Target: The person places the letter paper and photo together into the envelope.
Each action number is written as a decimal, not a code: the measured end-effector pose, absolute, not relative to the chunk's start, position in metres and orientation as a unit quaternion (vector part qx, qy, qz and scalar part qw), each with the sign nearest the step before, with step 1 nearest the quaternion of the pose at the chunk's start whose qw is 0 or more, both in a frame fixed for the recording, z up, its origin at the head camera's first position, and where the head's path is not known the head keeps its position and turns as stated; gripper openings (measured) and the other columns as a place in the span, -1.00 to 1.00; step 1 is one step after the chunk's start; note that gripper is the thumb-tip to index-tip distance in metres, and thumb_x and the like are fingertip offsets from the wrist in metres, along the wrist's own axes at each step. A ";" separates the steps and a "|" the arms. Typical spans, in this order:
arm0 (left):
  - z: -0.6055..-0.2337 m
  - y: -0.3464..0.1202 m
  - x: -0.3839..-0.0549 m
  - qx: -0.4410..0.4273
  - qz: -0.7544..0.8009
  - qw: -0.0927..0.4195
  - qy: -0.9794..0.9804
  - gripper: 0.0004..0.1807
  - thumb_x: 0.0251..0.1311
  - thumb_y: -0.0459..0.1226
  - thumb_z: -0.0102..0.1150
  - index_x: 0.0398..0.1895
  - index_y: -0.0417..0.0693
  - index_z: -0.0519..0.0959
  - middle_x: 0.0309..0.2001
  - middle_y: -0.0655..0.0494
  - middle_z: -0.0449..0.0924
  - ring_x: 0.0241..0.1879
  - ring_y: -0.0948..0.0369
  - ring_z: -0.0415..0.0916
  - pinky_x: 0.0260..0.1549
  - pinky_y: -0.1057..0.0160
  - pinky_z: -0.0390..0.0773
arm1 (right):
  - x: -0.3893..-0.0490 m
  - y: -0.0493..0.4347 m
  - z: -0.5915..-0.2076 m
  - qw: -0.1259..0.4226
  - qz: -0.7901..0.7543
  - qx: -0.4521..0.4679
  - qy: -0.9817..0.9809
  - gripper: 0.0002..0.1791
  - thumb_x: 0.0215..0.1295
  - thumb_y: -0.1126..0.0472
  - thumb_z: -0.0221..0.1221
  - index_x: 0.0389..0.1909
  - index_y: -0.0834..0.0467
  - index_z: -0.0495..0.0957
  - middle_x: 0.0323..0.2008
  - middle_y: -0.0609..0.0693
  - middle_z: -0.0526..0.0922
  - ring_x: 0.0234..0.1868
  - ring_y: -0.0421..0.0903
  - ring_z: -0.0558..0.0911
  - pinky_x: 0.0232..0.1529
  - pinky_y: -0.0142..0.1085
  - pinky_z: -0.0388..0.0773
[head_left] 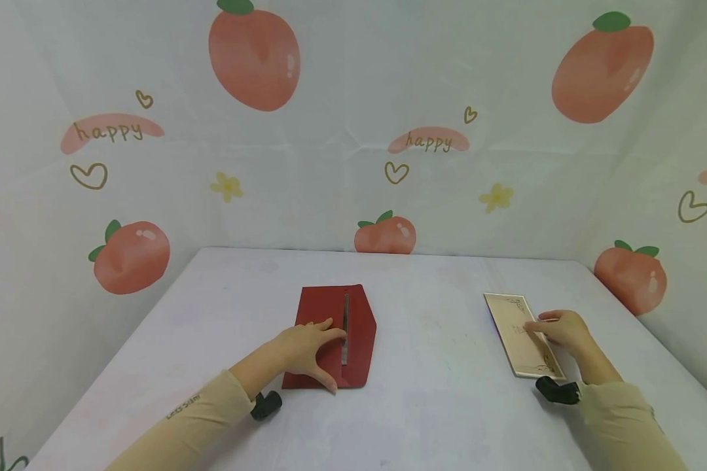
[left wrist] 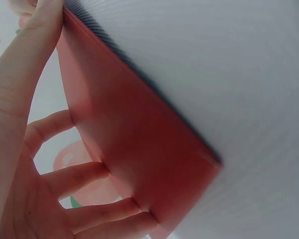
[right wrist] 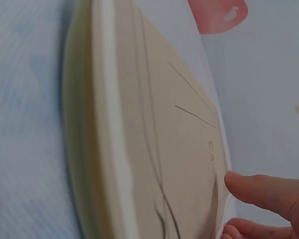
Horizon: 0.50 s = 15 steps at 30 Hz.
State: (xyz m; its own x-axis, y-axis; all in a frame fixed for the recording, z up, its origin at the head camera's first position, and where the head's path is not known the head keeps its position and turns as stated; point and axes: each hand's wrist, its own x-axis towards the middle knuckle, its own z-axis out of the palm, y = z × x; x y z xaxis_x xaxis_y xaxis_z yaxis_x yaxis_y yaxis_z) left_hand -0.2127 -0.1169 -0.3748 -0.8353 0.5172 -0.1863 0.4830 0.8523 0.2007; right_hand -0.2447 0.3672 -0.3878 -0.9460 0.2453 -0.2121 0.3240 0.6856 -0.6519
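A red envelope (head_left: 321,304) lies at the middle left of the table, its flap (head_left: 362,340) unfolded to the right and a narrow grey strip (head_left: 345,311) along the fold. My left hand (head_left: 306,350) rests on it with fingers spread, the thumb at its near edge. In the left wrist view, the fingertips touch the envelope (left wrist: 134,134) along one side. On the right is a cream printed card (head_left: 509,327), on a thick layered edge (right wrist: 79,149) in the right wrist view. My right hand (head_left: 568,330) pinches its right edge, thumb on top and fingers beyond the edge.
The white table (head_left: 430,405) meets a cloth backdrop (head_left: 330,196) printed with peaches, hearts and flowers. A black piece (head_left: 266,405) sits at the left wrist, and another black piece (head_left: 556,391) at the right wrist, close to the card's near end.
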 end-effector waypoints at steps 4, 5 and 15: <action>-0.375 -0.117 -0.213 0.263 0.072 0.116 0.955 0.01 -0.36 0.33 0.36 0.27 0.22 0.30 0.39 -0.08 0.20 0.27 -0.30 0.25 0.15 -0.19 0.38 | -0.245 0.365 -0.389 0.053 -0.350 0.149 0.923 -0.16 0.04 -0.01 0.31 0.10 0.57 0.26 0.05 0.56 0.35 -0.03 0.33 0.47 -0.09 0.00 0.52; -0.374 -0.117 -0.213 0.264 0.071 0.115 0.955 0.01 -0.36 0.32 0.36 0.28 0.22 0.30 0.39 -0.08 0.20 0.27 -0.30 0.25 0.15 -0.19 0.38 | -0.244 0.364 -0.389 0.052 -0.345 0.150 0.925 -0.18 0.05 0.01 0.31 0.10 0.57 0.27 0.05 0.56 0.35 -0.03 0.33 0.47 -0.09 0.00 0.52; -0.373 -0.117 -0.212 0.265 0.072 0.117 0.954 0.01 -0.36 0.32 0.37 0.27 0.21 0.30 0.39 -0.09 0.20 0.27 -0.30 0.25 0.15 -0.18 0.39 | -0.242 0.358 -0.383 0.045 -0.331 0.160 0.929 -0.25 0.01 0.10 0.34 0.03 0.59 0.30 -0.08 0.51 0.43 -0.10 0.28 0.48 -0.18 -0.05 0.51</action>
State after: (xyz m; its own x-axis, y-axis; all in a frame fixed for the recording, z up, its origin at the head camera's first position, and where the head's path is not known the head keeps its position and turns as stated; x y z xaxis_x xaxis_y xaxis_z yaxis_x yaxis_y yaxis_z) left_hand -0.2123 -0.1174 -0.3729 -0.8321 0.5225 -0.1862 0.4886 0.8494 0.1996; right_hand -0.2417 0.3575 -0.3827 -0.9444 0.2681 -0.1905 0.3281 0.7290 -0.6008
